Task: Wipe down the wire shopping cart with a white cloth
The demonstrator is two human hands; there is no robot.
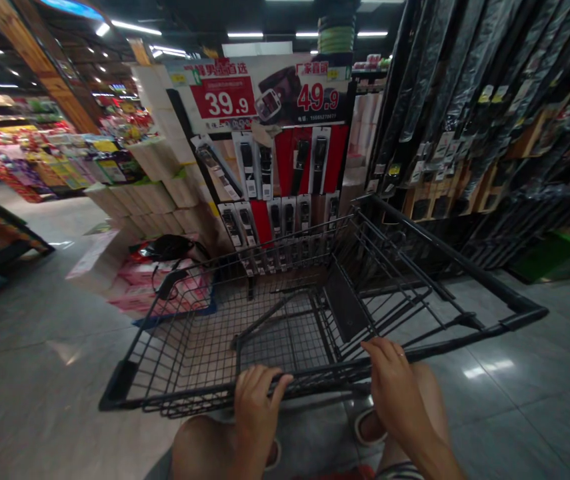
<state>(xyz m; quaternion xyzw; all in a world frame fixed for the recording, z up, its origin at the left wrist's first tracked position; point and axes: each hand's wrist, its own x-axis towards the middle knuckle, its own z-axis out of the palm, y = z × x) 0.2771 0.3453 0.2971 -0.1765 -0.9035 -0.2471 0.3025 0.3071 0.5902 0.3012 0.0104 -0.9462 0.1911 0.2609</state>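
Observation:
A black wire shopping cart (285,333) stands side-on in front of me, with nothing in its basket. Its push handle (489,327) points to the right. My left hand (257,400) is wrapped over the near top rim of the basket, thumb on the right. Further right, my right hand (389,373) grips the same rim beside the folding seat panel (347,300). A ring shows on one of its fingers.
Behind the cart stands a rack of packaged belts (289,167) under a price sign (265,93). Pink boxes (135,287) with a black bag (167,248) are at the left. Wrapped long goods (445,87) hang at the right. My knees and feet are below.

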